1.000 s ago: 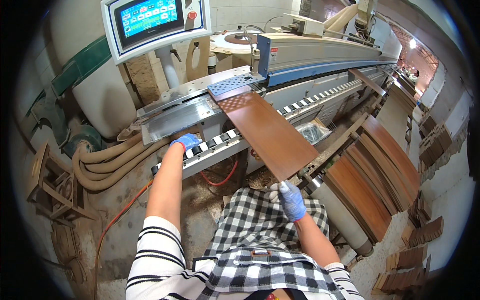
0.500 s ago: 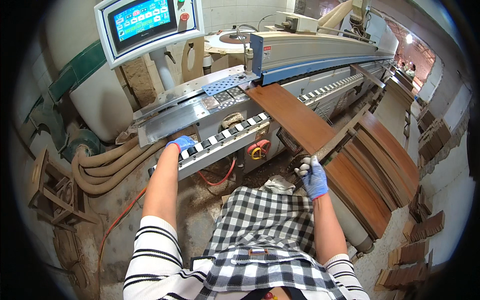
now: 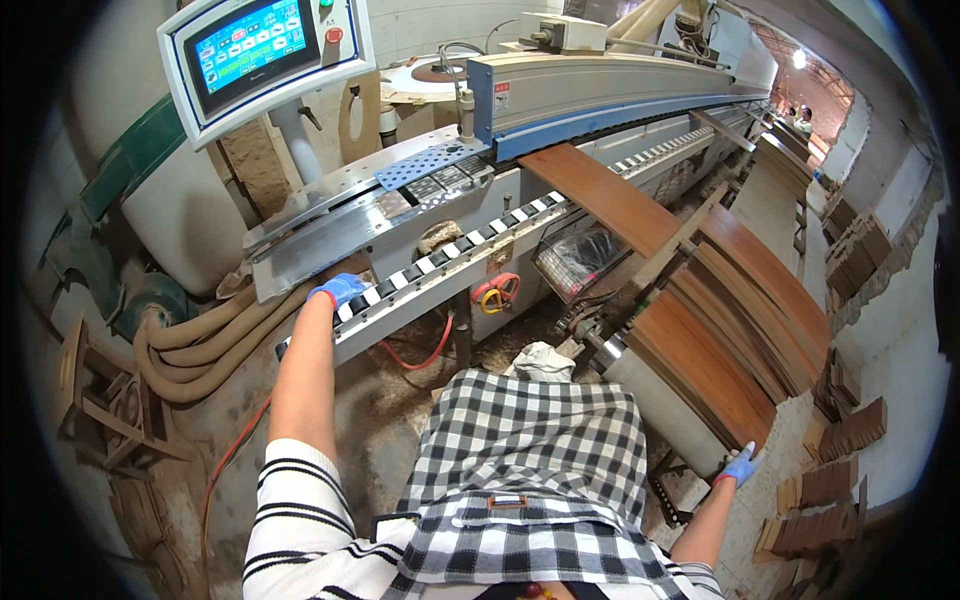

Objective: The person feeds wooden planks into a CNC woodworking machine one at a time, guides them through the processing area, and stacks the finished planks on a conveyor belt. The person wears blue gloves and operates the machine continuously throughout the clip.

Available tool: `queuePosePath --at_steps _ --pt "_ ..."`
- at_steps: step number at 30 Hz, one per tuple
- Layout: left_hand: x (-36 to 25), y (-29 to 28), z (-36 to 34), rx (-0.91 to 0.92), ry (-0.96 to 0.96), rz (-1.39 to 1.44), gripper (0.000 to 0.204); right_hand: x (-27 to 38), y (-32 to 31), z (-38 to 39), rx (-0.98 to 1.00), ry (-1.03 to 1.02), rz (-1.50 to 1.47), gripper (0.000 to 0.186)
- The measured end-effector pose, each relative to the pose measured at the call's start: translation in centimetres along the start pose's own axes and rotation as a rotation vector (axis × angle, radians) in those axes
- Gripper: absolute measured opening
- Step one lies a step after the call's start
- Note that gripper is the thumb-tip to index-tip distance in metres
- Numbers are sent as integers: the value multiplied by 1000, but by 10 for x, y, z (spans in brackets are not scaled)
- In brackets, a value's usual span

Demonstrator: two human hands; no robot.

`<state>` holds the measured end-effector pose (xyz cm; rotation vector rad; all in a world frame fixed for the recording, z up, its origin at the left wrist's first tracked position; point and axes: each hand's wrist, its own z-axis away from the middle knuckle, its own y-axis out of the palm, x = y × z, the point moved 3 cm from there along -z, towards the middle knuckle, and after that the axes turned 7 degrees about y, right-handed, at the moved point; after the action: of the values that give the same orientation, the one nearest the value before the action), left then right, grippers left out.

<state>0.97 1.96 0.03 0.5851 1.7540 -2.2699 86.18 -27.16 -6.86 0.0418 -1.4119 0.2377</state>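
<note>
My left hand (image 3: 343, 288), in a blue glove, is closed over the near end of the roller rail (image 3: 440, 262), a bar lined with black and white rollers. To the right, my right hand (image 3: 740, 465), gloved in blue and pale grey, closes on the near end of a brown wooden board (image 3: 690, 375). That board lies on top of a stack; its fingertips are partly hidden at the board's edge. Another brown board (image 3: 608, 197) lies across the rail, its far end under the blue-edged beam (image 3: 620, 115) of the long machine. Neither hand touches it.
A control panel (image 3: 262, 55) with a lit screen stands at the far left. Thick ribbed hoses (image 3: 205, 350) and a wooden stool (image 3: 115, 400) are on the left floor. A grey roller (image 3: 665, 415) sits beside the stack. More boards (image 3: 835, 475) lean along the right wall.
My right hand has left the near end of the board on the rail and moved right and nearer, to the stack. That board has slid farther along the machine. My left hand stays on the rail.
</note>
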Motion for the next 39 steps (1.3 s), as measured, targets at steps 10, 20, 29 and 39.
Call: queuePosePath --at_steps 10,20,29,39 --pt "-6 -2 4 44 -75 74 45 -17 -6 -39 -49 -38 -67 46" --pt "19 6 -4 -18 54 101 39 -45 -37 86 662 657 -537 31" --pt "13 3 -4 7 29 99 41 -15 -28 134 763 463 -443 39" --pt "-11 -3 3 53 -54 59 48 62 94 259 1221 520 -377 38"
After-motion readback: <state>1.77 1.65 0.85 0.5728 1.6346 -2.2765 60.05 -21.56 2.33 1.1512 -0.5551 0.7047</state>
